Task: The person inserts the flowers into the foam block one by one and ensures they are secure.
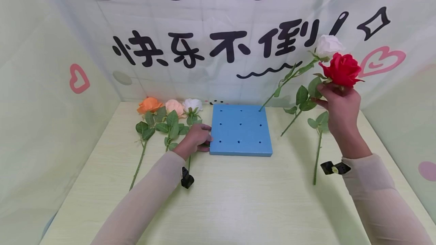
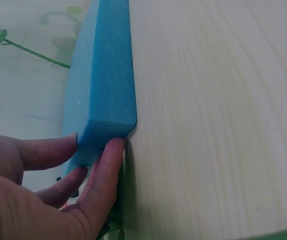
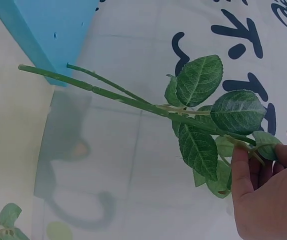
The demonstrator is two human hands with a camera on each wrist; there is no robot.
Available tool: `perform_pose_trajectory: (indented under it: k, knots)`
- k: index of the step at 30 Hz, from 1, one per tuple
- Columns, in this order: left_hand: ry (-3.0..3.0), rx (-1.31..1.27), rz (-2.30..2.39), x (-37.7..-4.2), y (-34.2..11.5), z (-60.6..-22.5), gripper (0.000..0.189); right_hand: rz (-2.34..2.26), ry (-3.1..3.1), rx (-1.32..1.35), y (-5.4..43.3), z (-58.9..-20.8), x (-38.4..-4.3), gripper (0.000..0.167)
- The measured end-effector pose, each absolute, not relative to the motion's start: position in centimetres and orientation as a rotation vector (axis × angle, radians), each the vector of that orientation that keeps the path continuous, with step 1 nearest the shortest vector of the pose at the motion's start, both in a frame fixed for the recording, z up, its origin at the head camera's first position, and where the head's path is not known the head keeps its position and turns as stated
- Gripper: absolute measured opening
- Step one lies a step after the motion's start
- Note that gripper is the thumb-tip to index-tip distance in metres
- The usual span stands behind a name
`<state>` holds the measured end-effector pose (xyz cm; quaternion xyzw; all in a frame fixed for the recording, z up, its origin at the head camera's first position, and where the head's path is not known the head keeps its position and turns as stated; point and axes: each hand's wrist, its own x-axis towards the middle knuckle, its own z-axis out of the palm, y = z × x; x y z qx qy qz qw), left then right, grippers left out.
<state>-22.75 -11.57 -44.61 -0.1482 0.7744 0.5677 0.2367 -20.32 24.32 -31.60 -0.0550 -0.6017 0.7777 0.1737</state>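
Observation:
My right hand (image 1: 344,114) pinches a red rose (image 1: 341,69) by its stem just below the bloom, at the right. The rose's leafy stem (image 3: 133,102) slants down toward the board, its lower end free in the air. At the left edge of a blue foam board (image 1: 240,135) with rows of small holes, my left hand (image 1: 196,138) holds on. In the left wrist view, its thumb (image 2: 51,152) lies at the top edge and its fingers touch the side. A white rose (image 1: 328,45) leans rightward, its stem in the board's back right hole.
Left of the board lie an orange rose (image 1: 150,105), a pale pink rose (image 1: 174,107) and another white rose (image 1: 192,104). A further leafy stem (image 1: 318,154) lies at right, its top hidden behind my right hand. A printed cloth (image 1: 190,82) hangs behind the table.

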Motion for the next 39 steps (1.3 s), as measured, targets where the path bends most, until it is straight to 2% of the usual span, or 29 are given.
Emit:
perform_pose_trajectory:
  k: [17,34,39]
  knots:
    - [2.123,-0.414,1.548,-22.7,-11.4,-44.5,0.053,2.221,-1.596,-0.123,21.3,-31.4,-21.6,0.053]
    - [2.108,-0.424,1.583,-22.5,-11.6,-44.3,0.054,2.222,-1.656,-0.092,19.8,-32.8,-22.8,0.052]
    - [2.100,-0.415,1.586,-22.5,-11.6,-44.5,0.054,2.212,-1.679,-0.091,19.7,-33.4,-23.1,0.046]
